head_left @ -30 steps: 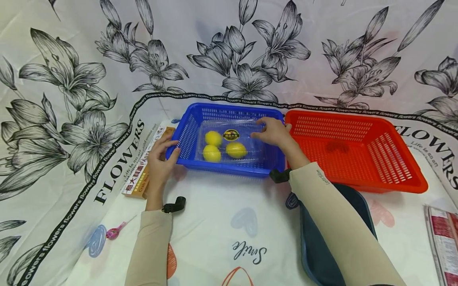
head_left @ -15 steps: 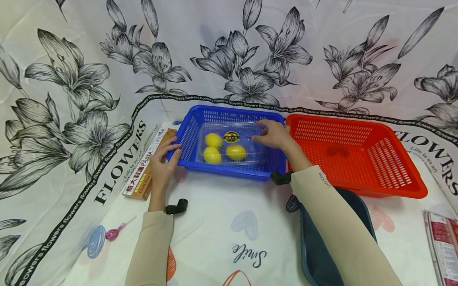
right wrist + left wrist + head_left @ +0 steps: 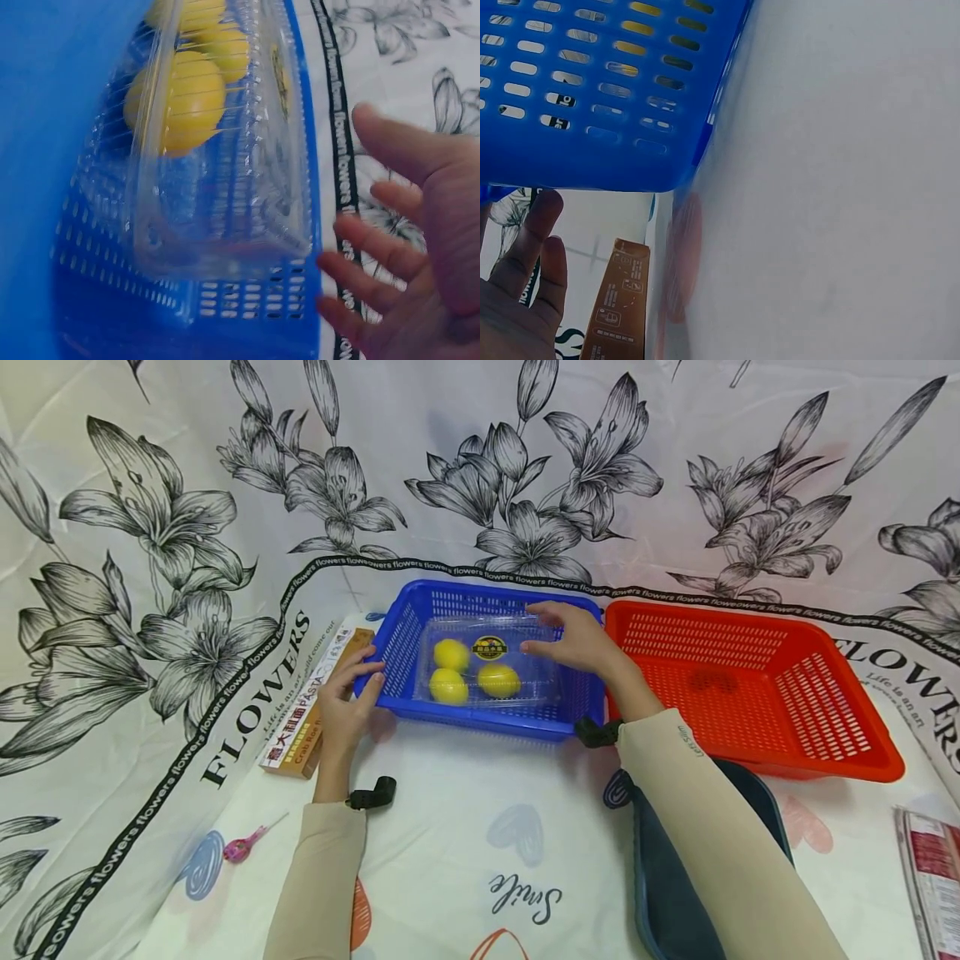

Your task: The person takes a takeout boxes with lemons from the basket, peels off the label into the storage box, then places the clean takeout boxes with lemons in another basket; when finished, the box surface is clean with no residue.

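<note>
Closest to the camera there's a dark tray (image 3: 663,893), in front and to the right of the blue basket (image 3: 480,718), partly under a sleeve. A pinkish thing (image 3: 242,846), can't make out what, lies in front and to the left, and a red-and-white packet (image 3: 933,868) sits well off to the right.

Then the hands. Left hand (image 3: 348,693) has thumb and forefinger pinching the basket's left rim, looks like steadying it, right beside a pasta box (image 3: 307,722). Right hand (image 3: 573,639) is spread over the basket's right end, holding nothing.

Inside the basket is the clear box (image 3: 536,677) with three yellow fruits (image 3: 498,680), lemons I'd guess. So imo the placing part is basically done; all that seems left is getting both hands away. No clue if the pasta box or packet figure in it.

Red basket (image 3: 720,710) is just right of the blue one, flowery cloth (image 3: 450,402) behind.
</note>
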{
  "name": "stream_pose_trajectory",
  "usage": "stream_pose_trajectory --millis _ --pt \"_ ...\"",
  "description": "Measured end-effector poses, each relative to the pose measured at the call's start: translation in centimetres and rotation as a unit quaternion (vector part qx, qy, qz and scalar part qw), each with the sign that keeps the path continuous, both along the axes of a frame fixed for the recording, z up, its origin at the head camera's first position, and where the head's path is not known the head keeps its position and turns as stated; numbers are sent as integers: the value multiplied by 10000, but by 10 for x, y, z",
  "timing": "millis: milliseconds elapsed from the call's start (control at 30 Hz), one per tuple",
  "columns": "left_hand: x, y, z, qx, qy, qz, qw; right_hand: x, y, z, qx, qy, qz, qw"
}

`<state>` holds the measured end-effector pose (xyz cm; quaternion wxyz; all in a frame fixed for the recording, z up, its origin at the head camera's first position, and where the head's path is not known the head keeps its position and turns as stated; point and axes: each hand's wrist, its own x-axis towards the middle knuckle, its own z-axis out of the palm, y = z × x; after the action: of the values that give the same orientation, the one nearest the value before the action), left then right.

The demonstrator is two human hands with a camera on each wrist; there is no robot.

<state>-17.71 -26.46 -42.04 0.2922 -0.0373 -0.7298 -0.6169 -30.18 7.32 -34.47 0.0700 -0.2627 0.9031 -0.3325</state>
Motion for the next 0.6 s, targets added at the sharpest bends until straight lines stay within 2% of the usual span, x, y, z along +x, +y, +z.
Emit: stream_pose_trajectory --millis 100,200,300,400,500,600 --pt "0 0 0 9 -53 22 10000 7 -9 6 -366 -287 462 9979" --pt "0 0 1 -36 -152 67 9999 14 -21 11 -562 -726 1101 9897" --pt "1 -1 1 -59 -204 82 9997 21 -32 13 -589 -1247 1674 9762" --pt "1 0 1 -32 -214 42 9998 28 -42 14 -554 -1837 2098 9587" --pt "1 0 1 6 -209 6 9998 32 -50 14 -551 -2226 2278 9463" --pt "0 0 1 30 -196 -9 9998 33 -55 11 -606 -2293 2273 9445"
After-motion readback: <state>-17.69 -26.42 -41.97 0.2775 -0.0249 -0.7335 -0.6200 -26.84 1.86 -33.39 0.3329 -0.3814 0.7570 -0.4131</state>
